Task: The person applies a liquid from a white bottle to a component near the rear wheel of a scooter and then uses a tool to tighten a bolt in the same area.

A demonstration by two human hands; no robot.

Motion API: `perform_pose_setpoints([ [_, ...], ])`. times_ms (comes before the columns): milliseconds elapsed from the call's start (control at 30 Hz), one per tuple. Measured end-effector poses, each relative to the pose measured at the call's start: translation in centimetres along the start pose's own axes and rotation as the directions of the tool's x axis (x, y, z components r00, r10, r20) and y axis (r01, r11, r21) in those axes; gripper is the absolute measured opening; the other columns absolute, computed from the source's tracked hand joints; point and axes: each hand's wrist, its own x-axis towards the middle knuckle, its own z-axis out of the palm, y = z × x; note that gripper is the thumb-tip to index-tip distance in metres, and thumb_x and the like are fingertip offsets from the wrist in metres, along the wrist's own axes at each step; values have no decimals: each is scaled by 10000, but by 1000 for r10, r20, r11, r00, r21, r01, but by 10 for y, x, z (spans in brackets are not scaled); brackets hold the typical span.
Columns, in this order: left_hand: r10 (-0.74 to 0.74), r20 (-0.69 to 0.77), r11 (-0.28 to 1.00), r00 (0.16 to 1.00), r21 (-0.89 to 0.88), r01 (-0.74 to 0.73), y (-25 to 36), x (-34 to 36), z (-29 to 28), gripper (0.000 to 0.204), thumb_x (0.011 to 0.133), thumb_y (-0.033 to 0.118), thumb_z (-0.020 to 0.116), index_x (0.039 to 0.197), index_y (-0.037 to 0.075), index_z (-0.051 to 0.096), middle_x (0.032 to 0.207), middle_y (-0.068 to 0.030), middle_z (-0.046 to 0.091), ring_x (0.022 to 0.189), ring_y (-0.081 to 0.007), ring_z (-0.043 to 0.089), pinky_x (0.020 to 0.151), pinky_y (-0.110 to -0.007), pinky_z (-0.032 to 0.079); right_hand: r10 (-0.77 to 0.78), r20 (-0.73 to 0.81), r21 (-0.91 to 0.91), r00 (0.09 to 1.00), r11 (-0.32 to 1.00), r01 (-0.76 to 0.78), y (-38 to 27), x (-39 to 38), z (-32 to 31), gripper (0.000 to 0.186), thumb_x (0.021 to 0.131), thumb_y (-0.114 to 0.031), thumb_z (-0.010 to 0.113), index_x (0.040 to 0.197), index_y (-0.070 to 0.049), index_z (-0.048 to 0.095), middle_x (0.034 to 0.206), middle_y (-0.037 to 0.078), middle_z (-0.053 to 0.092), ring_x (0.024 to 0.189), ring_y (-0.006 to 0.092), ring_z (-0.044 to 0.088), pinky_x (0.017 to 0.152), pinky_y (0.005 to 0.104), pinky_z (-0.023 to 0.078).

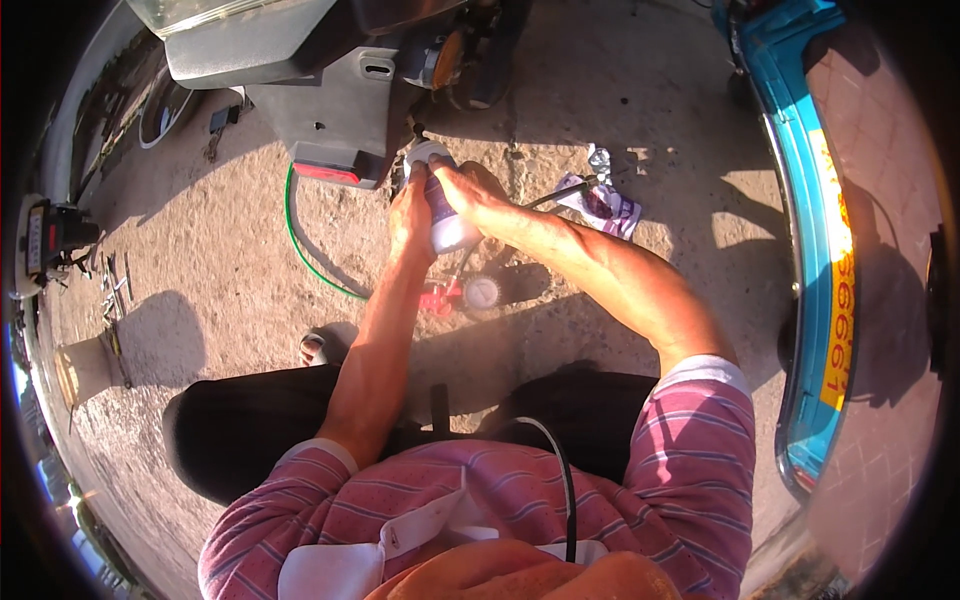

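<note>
My left hand [408,210] and my right hand [470,190] both grip a white bottle [448,228] with a purple label, one from either side, thumbs near its upper end. Just beyond that end is a small dark fitting [420,131]; whether they touch I cannot tell. Below the bottle lies a round gauge [482,292] with a red body [438,298], and a green hose [310,250] curves across the concrete to it. A dark hose [548,197] runs right of my hands over a crumpled purple-and-white packet [608,210].
A grey vehicle mudguard [310,105] with a red reflector [325,172] overhangs the top, beside a dark wheel [480,70]. A turquoise vehicle edge [800,120] with a yellow strip bounds the right. Scattered metal tools [115,290] and a black vehicle part [70,237] are at left.
</note>
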Motion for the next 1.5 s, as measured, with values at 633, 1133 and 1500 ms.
perform_pose_setpoints([
  [633,32,192,982,981,-189,5,25,-9,29,423,1019,378,370,1204,33,529,1048,-166,659,893,-294,688,780,-432,591,88,55,-110,995,991,-81,-112,-37,-29,575,961,-486,487,1156,33,638,1102,180,649,946,202,602,778,347,496],
  [1133,18,86,982,996,-187,-2,20,0,27,524,981,394,429,1266,-43,485,1087,-236,634,964,-377,661,842,-483,570,165,-35,13,986,986,-165,-86,-18,-19,516,976,-460,499,1183,-10,642,1166,165,647,1020,215,599,885,353,466],
  [1500,82,7,986,997,-148,-80,10,31,-6,535,934,391,535,1175,-87,525,1022,-235,642,865,-309,678,750,-398,582,160,-112,-15,981,987,-163,-82,-13,-5,590,957,-512,476,1195,10,614,1168,183,637,1040,269,595,884,393,462],
])
